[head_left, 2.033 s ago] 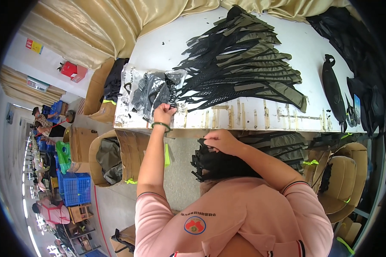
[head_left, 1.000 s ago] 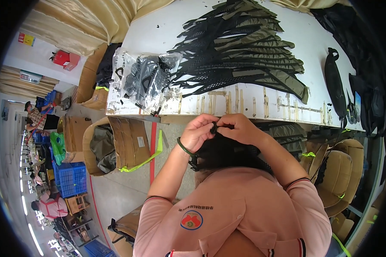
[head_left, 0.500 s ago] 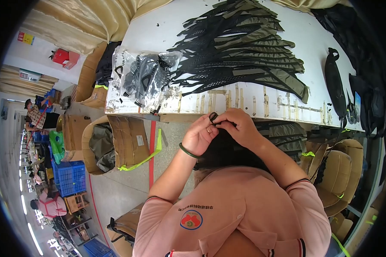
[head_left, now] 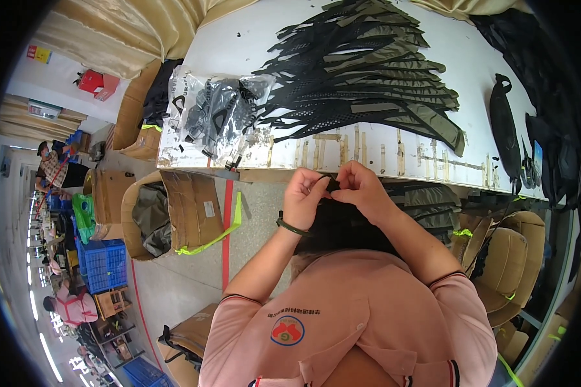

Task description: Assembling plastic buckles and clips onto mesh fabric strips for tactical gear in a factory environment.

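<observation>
Just below the near edge of the white table (head_left: 239,39), the left hand (head_left: 303,197) and the right hand (head_left: 361,187) meet fingertip to fingertip, both pinching a small black piece (head_left: 331,184) between them, with a dark mass of black fabric (head_left: 342,226) lying under the wrists. At twelve o'clock from the hands a fan of black and olive straps (head_left: 361,71) spreads over the table, and at ten o'clock lies a clear plastic bag of black buckles (head_left: 216,116). At nine o'clock an open cardboard box (head_left: 181,213) stands on the floor.
</observation>
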Demonstrator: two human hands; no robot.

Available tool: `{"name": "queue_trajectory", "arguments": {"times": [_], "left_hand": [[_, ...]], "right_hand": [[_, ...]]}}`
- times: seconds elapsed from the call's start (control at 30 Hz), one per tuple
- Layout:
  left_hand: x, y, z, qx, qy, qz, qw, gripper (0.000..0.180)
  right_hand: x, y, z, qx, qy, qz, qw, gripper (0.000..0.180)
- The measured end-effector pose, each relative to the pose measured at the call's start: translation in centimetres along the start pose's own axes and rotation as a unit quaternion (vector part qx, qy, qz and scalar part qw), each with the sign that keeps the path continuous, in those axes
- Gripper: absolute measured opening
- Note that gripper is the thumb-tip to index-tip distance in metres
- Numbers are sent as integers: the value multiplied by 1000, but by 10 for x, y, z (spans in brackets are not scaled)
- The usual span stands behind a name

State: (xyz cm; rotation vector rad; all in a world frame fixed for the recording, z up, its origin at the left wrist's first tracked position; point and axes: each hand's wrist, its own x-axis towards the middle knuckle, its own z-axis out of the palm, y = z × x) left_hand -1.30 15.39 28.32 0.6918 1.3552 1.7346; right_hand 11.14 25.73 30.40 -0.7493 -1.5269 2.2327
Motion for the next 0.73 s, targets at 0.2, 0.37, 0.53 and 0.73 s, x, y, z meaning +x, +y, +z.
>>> {"name": "queue_trajectory", "arguments": {"times": [0.2,0.37,0.53,0.73], "left_hand": [[-5,0,5,70,4,62,996,11],[-11,5,-2,156,-62,79,983,21],[-11,-10,-3,63,-89,114,988,28],[-5,-10,-14,160,-130,152,967,35]], "right_hand": [[2,0,3,31,11,26,999,27],[0,5,0,20,30,8,999,23],[-6,-4,11,96,54,-15,994,21],[7,-5,-20,-23,-102,89,991,44]]}}
